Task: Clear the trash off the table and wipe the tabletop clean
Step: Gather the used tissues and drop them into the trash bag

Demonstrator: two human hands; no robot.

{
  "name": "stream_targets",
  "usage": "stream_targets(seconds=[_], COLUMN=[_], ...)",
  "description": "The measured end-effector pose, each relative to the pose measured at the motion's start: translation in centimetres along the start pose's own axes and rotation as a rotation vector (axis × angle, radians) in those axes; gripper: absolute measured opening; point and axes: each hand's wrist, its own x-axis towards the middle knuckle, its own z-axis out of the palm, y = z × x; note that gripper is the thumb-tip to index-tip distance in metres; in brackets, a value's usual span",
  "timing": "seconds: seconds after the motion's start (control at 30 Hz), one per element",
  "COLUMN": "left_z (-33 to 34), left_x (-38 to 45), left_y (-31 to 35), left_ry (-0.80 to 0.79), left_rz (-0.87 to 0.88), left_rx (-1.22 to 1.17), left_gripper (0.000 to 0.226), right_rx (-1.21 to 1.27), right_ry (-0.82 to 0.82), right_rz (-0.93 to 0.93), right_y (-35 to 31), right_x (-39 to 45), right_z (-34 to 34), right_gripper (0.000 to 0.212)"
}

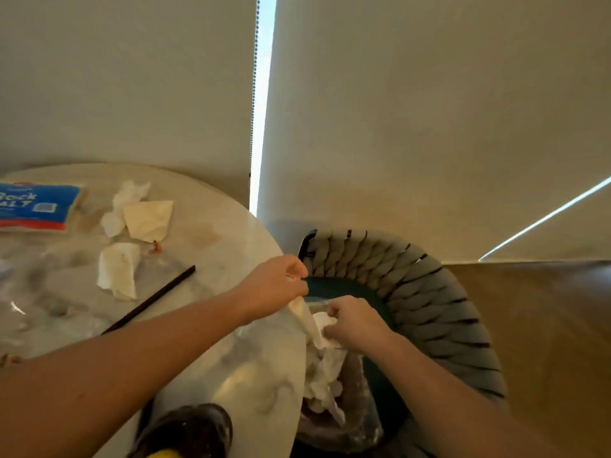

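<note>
My left hand [276, 285] pinches the top edge of a clear plastic trash bag [355, 401] at the right rim of the round marble table [231, 358]. My right hand [355, 322] grips a crumpled white tissue [325, 320] over the bag's mouth. More white tissue [322, 378] lies inside the bag. On the tabletop lie several used tissues: a crumpled one [129, 193], a flat folded one [150, 219] and a stained one [119, 271]. A black chopstick [150, 299] lies at a slant near them. A small orange scrap [155, 247] sits between the tissues.
A blue rock salt packet [36, 206] lies at the table's far left. A woven chair [413, 292] stands right of the table, behind the bag. A dark container [195, 428] sits at the table's near edge. Closed roller blinds fill the background, and the floor [545, 325] is wooden.
</note>
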Motion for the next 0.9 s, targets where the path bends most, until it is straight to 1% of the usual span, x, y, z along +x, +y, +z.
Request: stream_targets(seconds=[0.07,0.13,0.2,0.27,0.33,0.43,0.53,0.6,0.67,0.8,0.9], left_z=[2.1,4.1,5.7,6.8,6.8,4.7,0.6,-2.2,-4.8,-9.3,-11.9], left_x=[1.5,2.4,3.1,3.8,3.7,2.7,0.4,-2.0,-4.9,-10.2,-13.0], left_y=[0.9,1.3,0.7,0.1,0.2,0.1,-0.8,-1.6,-3.1,-7.0,-9.7], left_ry=[-0.068,-0.18,-0.301,-0.353,-0.355,-0.305,-0.191,-0.102,-0.016,0.165,0.257], left_rz=[-0.001,-0.036,-0.053,-0.027,-0.053,-0.113,-0.231,-0.309,-0.355,-0.422,-0.468], left_rx=[0.035,0.061,0.211,0.369,0.361,0.261,0.075,-0.06,-0.127,-0.081,-0.045], left_gripper=[0.024,0.037,0.049,0.05,0.046,0.03,0.015,0.012,0.014,0.013,0.008], right_rx=[0.041,0.105,0.148,0.179,0.192,0.199,0.239,0.267,0.266,0.352,0.288], right_ry=[-0.013,-0.059,-0.116,-0.136,-0.141,-0.106,-0.006,0.044,0.067,0.093,0.05], right_rz=[0.048,0.075,0.11,0.151,0.166,0.133,0.089,0.036,-0.035,-0.197,-0.319], right_y=[2.6,4.7,6.1,7.5,8.2,8.1,6.2,4.2,1.1,-6.7,-11.8], right_x=[0.1,0.0,-0.2,0.0,0.2,0.3,0.5,0.3,0.2,-0.1,0.1], right_z=[1.0,2.1,3.4,4.6,5.1,4.7,3.8,2.8,1.7,0.4,1.0], right_gripper=[0.028,0.028,0.025,0.016,0.021,0.017,0.013,0.009,0.008,0.021,0.028])
